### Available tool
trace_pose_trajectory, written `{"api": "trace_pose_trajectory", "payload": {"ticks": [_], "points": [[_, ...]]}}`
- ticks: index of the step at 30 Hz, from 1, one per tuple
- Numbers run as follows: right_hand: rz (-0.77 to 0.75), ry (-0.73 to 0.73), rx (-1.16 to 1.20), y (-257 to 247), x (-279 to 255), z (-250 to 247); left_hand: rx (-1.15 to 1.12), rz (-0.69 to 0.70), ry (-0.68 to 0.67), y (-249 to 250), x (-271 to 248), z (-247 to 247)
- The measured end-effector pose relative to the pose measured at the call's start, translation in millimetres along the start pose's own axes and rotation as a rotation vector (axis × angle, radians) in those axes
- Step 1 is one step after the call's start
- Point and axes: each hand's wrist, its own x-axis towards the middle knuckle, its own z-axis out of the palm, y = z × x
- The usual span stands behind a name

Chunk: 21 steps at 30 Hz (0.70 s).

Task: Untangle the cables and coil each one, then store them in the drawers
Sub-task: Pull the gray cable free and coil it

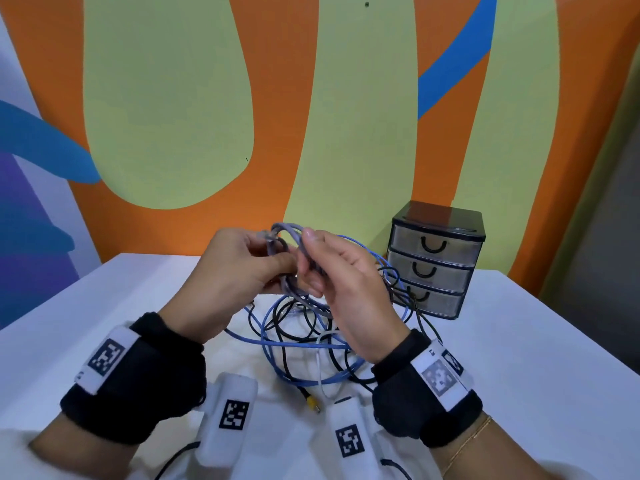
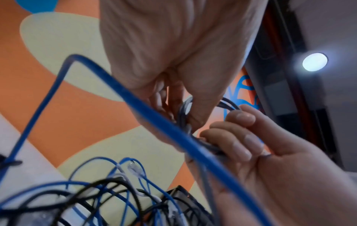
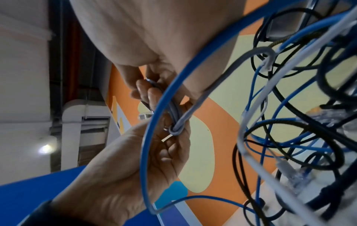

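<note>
Both hands pinch the grey round coiled cable [image 1: 289,258] between them: left hand [image 1: 239,268] fingers gripping 1 side, right hand [image 1: 341,282] the other, loops upright.

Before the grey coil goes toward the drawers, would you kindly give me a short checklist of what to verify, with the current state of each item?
1. Both hands hold the grey cable: ok; the left hand and right hand each have a grip on its loops above the table.
2. Grey coil secured: ok; the right wrist view shows its tail wrapped round the bundle.
3. Grey cable free of the pile: cannot tell; a blue cable loops close by the hands.
4. Remaining cables untangled: not ok; blue, black and white ones lie tangled together.
5. A drawer open to take the coil: not ok; all three drawers are closed.
</note>
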Motion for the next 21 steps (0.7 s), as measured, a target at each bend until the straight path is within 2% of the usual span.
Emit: {"api": "trace_pose_trajectory", "payload": {"ticks": [4,8,11,13,15,18,21], "points": [[0.051,-0.002,0.092,-2,0,1,-0.083,-0.052,-0.065,2,0,-7],[0.165,0.123,0.383,-3,6,-3,-0.176,-0.020,-0.023,1,0,0],[0.220,0.180,0.522,0,9,-7,-0.348,-0.035,-0.116,4,-4,7],[0.223,0.194,0.511,1,10,-10,-0.304,-0.042,-0.253,6,-8,8],[0.202,0.213,0.423,2,9,-10,-0.180,-0.047,-0.293,9,-9,8],[0.148,0.243,0.288,2,7,-6,-0.138,-0.122,-0.181,7,-3,5],[0.071,0.223,0.169,4,5,-4,-0.158,-0.195,-0.128,4,3,-1]]}}
